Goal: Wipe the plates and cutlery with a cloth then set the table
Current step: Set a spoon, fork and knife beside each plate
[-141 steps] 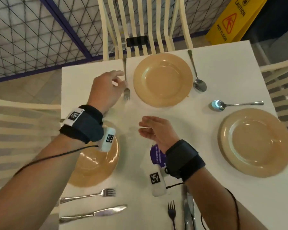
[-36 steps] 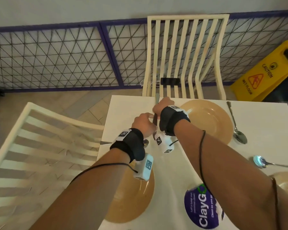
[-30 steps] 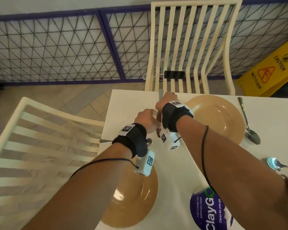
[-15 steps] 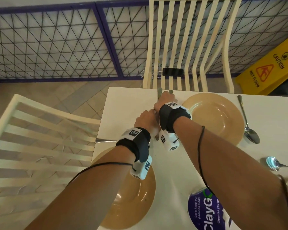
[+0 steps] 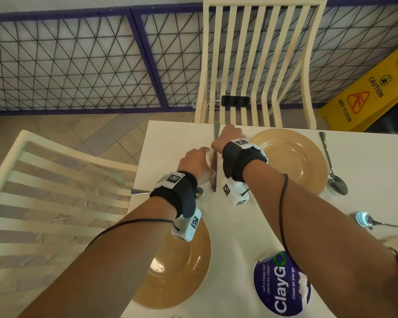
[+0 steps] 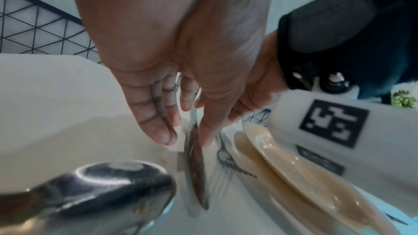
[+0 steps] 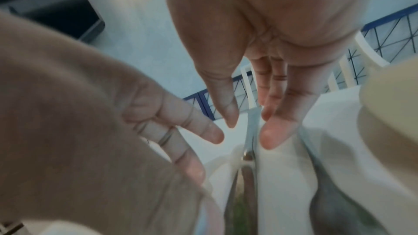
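Observation:
A table knife (image 5: pixel 214 180) lies on the white table (image 5: pixel 175 138), left of the far tan plate (image 5: pixel 292 161), with its blade toward me. My left hand (image 5: pixel 194 160) is at the blade with straight fingers, thumb on one side and fingers on the other (image 6: pixel 158 128). A bit of white material shows under those fingers. My right hand (image 5: pixel 225 138) is at the handle (image 7: pixel 250 142), its thumb and straight fingers flanking it. A fork (image 6: pixel 225 156) lies between knife and plate, hidden under my right wrist in the head view.
A second tan plate (image 5: pixel 182 271) lies under my left forearm, with a spoon (image 5: pixel 138 192) beside it at the table's left edge. Two more spoons (image 5: pixel 336 182) (image 5: pixel 365 222) lie right. A purple sticker (image 5: pixel 283 285) marks the table. Cream chairs (image 5: pixel 257 65) (image 5: pixel 44 180) stand at the far and left sides.
Earlier my left hand was at the fork by the far plate and two knives lay at the near edge. Now a knife lies beside that fork with both hands on it, barely moving.

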`<control>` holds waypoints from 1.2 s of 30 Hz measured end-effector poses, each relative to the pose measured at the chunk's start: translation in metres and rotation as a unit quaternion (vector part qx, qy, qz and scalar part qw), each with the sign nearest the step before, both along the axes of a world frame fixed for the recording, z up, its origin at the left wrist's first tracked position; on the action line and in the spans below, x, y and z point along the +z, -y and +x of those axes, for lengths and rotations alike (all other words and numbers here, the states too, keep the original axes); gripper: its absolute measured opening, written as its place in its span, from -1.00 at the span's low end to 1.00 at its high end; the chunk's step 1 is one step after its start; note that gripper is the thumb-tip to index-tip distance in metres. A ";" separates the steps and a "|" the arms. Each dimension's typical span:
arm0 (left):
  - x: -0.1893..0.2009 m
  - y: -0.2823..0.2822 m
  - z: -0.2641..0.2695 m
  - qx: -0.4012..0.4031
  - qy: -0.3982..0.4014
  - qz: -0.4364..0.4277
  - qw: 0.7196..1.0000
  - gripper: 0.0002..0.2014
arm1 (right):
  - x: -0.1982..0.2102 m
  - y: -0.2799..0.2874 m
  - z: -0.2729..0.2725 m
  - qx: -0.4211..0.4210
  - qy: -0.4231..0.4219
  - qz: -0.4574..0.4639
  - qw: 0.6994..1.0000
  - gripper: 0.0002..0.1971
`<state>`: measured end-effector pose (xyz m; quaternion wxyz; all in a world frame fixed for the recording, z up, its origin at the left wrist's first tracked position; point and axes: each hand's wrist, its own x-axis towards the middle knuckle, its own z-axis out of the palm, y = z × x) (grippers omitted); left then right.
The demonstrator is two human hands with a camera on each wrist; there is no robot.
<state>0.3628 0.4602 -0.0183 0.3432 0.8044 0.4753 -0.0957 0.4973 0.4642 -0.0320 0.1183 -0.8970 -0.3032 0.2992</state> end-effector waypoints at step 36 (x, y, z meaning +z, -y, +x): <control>-0.005 0.391 -0.128 -0.103 -0.062 -0.028 0.992 -0.81 | 0.007 0.538 -0.179 -0.036 -0.140 -0.169 0.975 -0.47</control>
